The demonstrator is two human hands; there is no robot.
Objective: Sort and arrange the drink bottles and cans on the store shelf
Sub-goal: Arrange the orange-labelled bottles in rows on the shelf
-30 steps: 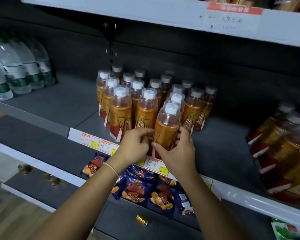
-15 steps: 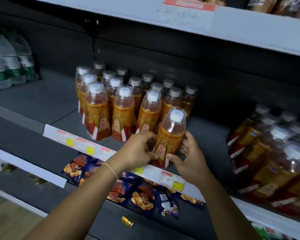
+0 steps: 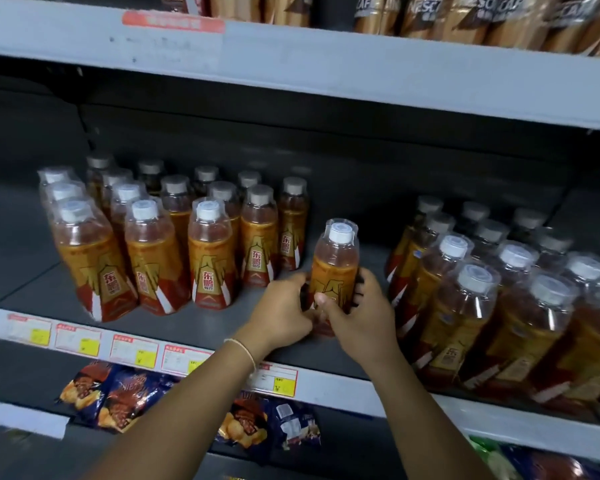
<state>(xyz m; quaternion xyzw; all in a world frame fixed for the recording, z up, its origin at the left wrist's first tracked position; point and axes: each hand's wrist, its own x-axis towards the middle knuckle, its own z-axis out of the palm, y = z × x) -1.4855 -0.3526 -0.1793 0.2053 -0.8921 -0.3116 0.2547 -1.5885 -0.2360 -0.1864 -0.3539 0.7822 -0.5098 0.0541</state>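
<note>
One orange drink bottle (image 3: 336,261) with a white cap stands upright on the grey shelf (image 3: 222,317), in the gap between two groups. My left hand (image 3: 284,313) grips its lower left side and my right hand (image 3: 361,320) wraps its lower right side. A block of several matching bottles (image 3: 174,244) stands in rows to the left. Another block of like bottles (image 3: 492,292) fills the shelf to the right.
Price tags (image 3: 136,351) line the shelf's front edge. Blue snack bags (image 3: 125,396) lie on the shelf below. Brown coffee packs (image 3: 465,15) sit on the shelf above. Bare shelf shows at far left.
Both hands have carried the single bottle to the right, away from the left block and toward the right block. The view has swung right, and the water bottles at far left are out of sight.
</note>
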